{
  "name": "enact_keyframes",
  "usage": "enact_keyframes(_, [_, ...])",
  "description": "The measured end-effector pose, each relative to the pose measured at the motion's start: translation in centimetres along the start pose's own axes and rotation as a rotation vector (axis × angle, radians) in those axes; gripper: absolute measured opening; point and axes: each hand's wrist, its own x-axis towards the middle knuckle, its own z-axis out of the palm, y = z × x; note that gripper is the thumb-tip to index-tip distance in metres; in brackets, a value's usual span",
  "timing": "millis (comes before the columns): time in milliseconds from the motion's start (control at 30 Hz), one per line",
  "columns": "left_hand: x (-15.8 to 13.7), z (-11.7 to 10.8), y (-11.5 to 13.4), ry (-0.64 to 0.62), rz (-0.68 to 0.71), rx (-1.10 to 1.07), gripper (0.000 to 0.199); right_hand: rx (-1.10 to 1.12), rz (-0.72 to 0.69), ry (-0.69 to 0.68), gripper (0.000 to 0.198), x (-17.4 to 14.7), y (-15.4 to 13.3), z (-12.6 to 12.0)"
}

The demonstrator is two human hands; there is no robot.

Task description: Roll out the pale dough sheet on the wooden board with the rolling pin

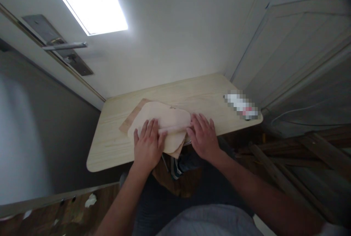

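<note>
A pale beige flat sheet, like dough or soft cloth [164, 117], lies on a brown board [131, 119] on a light wooden table [175, 93]. A thin roller-like rod [174, 129] lies across the sheet's near part. My left hand [148, 144] rests palm down on the sheet's near left, fingers spread and touching the rod's left end. My right hand [204, 137] lies flat at the rod's right end, on the table edge. Whether either hand grips the rod is unclear.
A small white object, blurred out [241, 106], lies at the table's right edge. A door with a metal handle [64, 46] stands to the left, a panelled door [296, 46] to the right. Wooden slats [287, 159] lie on the floor at right.
</note>
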Motion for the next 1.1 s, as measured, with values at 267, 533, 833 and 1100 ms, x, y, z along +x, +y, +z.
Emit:
enact_keyframes(267, [-1.6, 0.4, 0.4, 0.002, 0.005, -0.011, 0.062, 0.007, 0.000, 0.032, 0.070, -1.9, -0.6, 0.5])
enact_keyframes(533, [9.8, 1.2, -2.0, -0.101, -0.067, 0.033, 0.063, -0.062, 0.090, -0.035, 0.064, 9.8, -1.5, 2.3])
enact_keyframes(833, [7.4, 0.5, -1.2, -0.102, -0.035, 0.058, 0.062, -0.065, 0.035, -0.053, 0.053, 7.8, -1.8, 1.7])
enact_keyframes(1100, [-2.7, -0.1, 0.7, -0.021, 0.081, -0.014, 0.066, -0.017, -0.073, 0.001, 0.069, -1.3, -1.2, -0.1])
